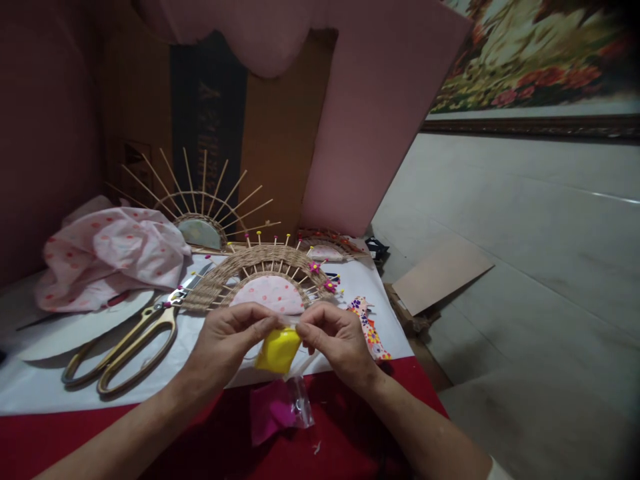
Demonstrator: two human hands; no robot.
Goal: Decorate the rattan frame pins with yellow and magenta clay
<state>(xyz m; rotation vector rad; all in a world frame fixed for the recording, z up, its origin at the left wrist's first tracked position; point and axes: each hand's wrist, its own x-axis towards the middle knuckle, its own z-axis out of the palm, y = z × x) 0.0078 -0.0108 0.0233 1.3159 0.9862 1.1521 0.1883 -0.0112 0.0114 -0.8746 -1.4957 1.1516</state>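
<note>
Before woven piece (270, 255), L hand (239, 335) + R hand (341, 341) pinching yellow pkt (279, 351), sideways box lettering (205, 140) behind illegible

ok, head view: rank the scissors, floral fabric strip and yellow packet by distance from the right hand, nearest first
From the right hand:
1. Yellow packet: at its fingertips, on its left.
2. Floral fabric strip: just right of it.
3. Scissors: far left, beyond the left hand.
</note>
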